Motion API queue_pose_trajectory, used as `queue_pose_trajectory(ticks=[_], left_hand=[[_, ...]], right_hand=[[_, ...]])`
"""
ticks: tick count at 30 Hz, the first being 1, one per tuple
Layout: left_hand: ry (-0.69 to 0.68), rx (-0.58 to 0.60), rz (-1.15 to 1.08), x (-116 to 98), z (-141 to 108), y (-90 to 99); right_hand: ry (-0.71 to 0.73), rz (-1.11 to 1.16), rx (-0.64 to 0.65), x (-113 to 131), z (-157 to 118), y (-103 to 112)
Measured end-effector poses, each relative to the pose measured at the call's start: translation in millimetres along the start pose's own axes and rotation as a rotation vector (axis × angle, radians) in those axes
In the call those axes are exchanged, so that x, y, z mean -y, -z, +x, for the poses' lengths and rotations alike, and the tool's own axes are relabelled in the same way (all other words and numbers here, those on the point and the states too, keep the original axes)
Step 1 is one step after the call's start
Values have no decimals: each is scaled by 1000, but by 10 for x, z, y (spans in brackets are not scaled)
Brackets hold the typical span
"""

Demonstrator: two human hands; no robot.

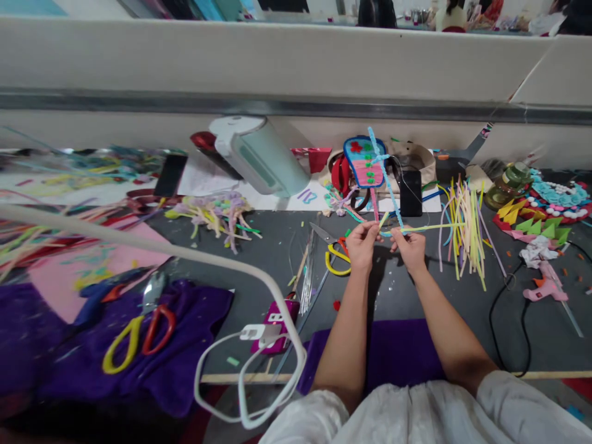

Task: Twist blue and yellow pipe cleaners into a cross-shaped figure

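Note:
My left hand (pixel 364 245) is closed in a pinch on pipe cleaners, and a short yellow end pokes up past its fingertips. Close beside it, my right hand (pixel 411 250) also pinches pipe cleaners. A pale yellow pipe cleaner (pixel 435 227) runs out to the right from the right fingers. Upward from the hands stretches a light blue pipe cleaner (pixel 392 188) with a crossing twist near its top. Yellow-handled scissors (pixel 338 259) lie just left of my left hand. Right of my right hand is a loose bunch of yellow and purple pipe cleaners (pixel 469 231).
A pink glue gun (pixel 546 287) with a black cord lies at right, near a glass jar (pixel 509 185). A white cable (pixel 222 262) arcs across the left, near a magenta power strip (pixel 277 327). Red-and-yellow-handled scissors (pixel 155 293) rest on purple cloth (pixel 194 357).

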State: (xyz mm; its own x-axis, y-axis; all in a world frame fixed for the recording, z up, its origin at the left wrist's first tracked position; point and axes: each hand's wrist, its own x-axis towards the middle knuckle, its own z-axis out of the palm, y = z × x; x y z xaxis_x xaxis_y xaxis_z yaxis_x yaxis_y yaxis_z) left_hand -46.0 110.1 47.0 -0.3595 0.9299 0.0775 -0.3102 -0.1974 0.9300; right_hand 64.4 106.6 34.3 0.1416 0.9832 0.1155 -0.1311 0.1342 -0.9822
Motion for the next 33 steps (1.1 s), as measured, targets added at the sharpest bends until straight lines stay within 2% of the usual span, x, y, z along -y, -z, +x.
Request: queue_pose_trajectory(ticks=[10,14,24,28,33], left_hand=[[23,14,2,-33,18,24],[13,-19,13,-33,16,15],[-54,-77,120,22,14,17],[12,-47,105,27,5,11],[145,-12,-18,32,-2,-6]], right_hand=[[-30,63,4,19,9,-1],[15,35,7,39,-21,-11],[220,-221,27,-29,-56,-4],[254,-259,39,-45,-54,3],[280,-266,39,-59,-60,-13]])
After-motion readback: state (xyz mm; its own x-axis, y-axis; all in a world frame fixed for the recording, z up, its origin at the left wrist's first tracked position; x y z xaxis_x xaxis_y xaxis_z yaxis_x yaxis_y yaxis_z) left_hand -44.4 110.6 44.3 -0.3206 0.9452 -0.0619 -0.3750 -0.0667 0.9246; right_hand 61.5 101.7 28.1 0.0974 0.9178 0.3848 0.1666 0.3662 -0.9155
